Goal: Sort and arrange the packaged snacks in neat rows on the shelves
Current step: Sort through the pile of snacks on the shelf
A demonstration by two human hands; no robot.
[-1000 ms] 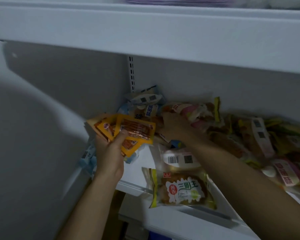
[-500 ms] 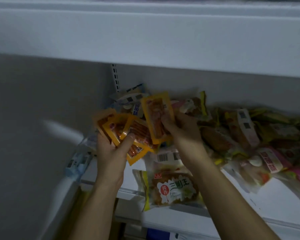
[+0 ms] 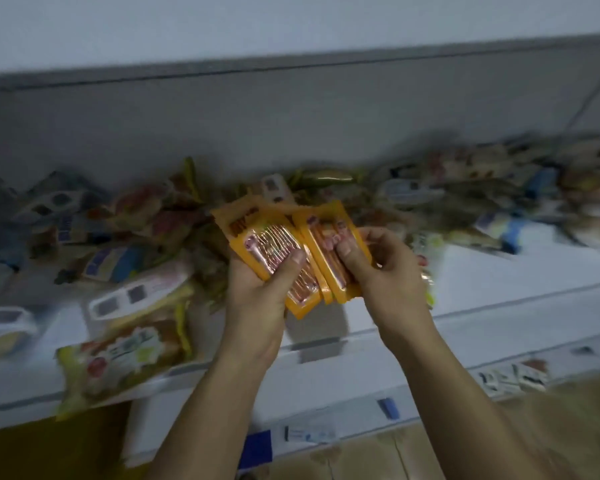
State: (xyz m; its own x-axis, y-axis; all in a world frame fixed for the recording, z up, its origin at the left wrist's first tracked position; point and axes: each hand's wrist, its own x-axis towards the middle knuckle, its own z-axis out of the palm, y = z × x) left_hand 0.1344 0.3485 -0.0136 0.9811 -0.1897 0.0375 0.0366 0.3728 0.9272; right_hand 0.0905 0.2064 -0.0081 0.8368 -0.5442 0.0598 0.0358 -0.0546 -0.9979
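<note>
Both hands hold a fanned stack of flat orange snack packets (image 3: 257,233) with reddish strips showing through clear windows, raised just above the white shelf (image 3: 499,282). My left hand (image 3: 260,285) grips the stack from below, thumb pressed on the front packet. My right hand (image 3: 385,261) pinches the rightmost orange packet (image 3: 326,237) at its side. Behind the hands, a loose jumble of mixed snack packets (image 3: 160,216) runs along the shelf's back wall. The image is blurred by motion.
A yellow-green bread packet (image 3: 118,362) lies at the shelf's front left edge, with white barcode-labelled packets (image 3: 136,296) behind it. More blurred packets (image 3: 499,192) are piled at the right. Price tags (image 3: 513,375) sit on the lower shelf edge. The upper shelf (image 3: 291,26) overhangs.
The view has swung to the right along the shelf. My right hand brought the single orange packet against the stack in my left hand, and both hands now hold the packets together.
</note>
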